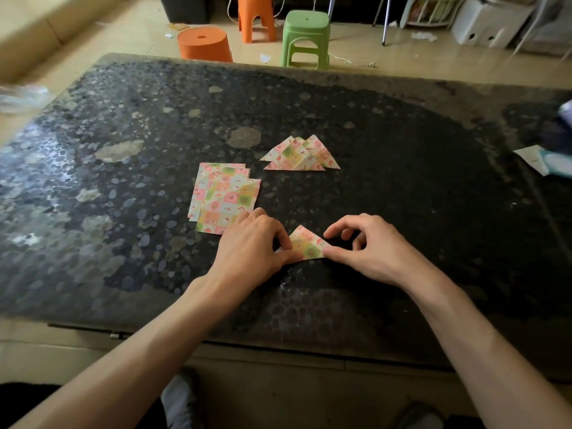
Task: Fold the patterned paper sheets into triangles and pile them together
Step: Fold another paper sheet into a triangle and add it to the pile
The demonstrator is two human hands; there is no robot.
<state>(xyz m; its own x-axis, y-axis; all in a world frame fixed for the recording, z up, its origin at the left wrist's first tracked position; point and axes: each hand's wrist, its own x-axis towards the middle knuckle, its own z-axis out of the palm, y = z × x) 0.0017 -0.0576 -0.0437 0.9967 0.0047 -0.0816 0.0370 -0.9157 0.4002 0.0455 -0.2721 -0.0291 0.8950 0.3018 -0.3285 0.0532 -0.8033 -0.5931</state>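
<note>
Just below the centre of the frame, a small folded triangle of pink, green and yellow patterned paper point(307, 244) lies flat on the dark mottled counter point(402, 187), long edge toward the person. The left hand point(253, 247) covers its left corner with fingers curled and thumb tucked against the long edge, pinching the paper. The right hand point(370, 247) sets its thumb tip on the right corner with the other fingers arched above; whether the forefinger touches the paper I cannot tell.

The paper looks thin and very light, likely to slide on the glossy top (a stray push could skew the crease), so it is best pinned at one corner while the fold is rubbed down, then lifted by pinching along the creased edge.

The loose stack of flat square patterned sheets point(223, 196) sits just left of and above the hands. The pile of finished paper triangles point(299, 156) lies above, near the middle.
</note>
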